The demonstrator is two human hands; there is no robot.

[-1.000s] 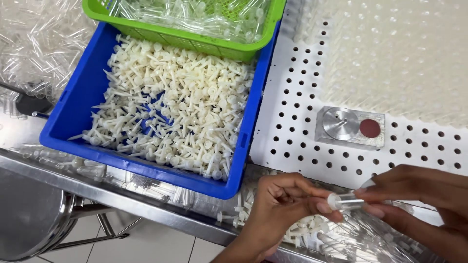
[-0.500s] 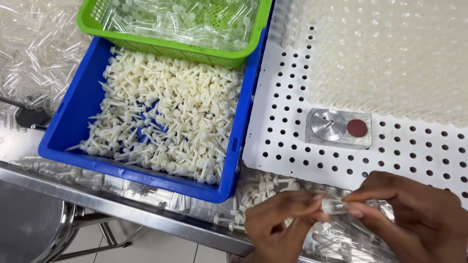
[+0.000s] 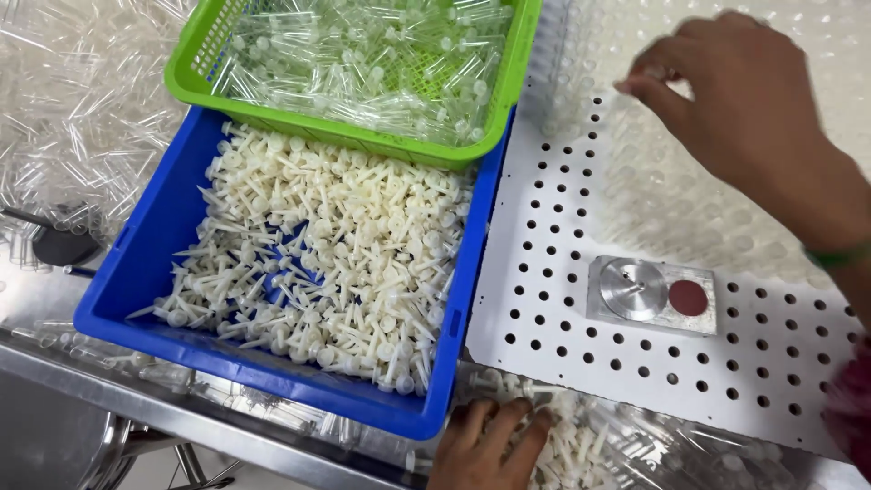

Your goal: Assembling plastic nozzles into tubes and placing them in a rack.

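Head view, only one. Left hand (image 3: 490, 445) at bottom edge, fingers spread, palm down on a loose pile of white plastic plugs (image 3: 581, 449) lying on the table just right of the blue bin's near corner. Fingertips touch the plugs; can't tell if it pinches one, nothing clearly gripped.

Right hand (image 3: 739, 104) up at top right, over the white perforated board (image 3: 544, 272), well apart from the left. Fingers bent, tips pointing left toward the upper rows where clear tubes (image 3: 662, 195) stand in the holes. Thumb and forefinger close together, but whether they hold a tube can't be told: tips are blurred. Green band on that wrist.

Blue bin (image 3: 145, 272) sits left of the board, touching its edge, full of the same white stemmed plugs w/ round heads. Green basket (image 3: 204, 68) rests on the blue bin's far rim, loaded w/ clear tubes. More clear tubes in plastic at far left, on the table.

On the board's lower part, in the empty-hole area: small metal block (image 3: 649, 295) w/ a round silver disc and a dark red disc beside it. Steel table edge (image 3: 136, 395) runs along the bottom left.
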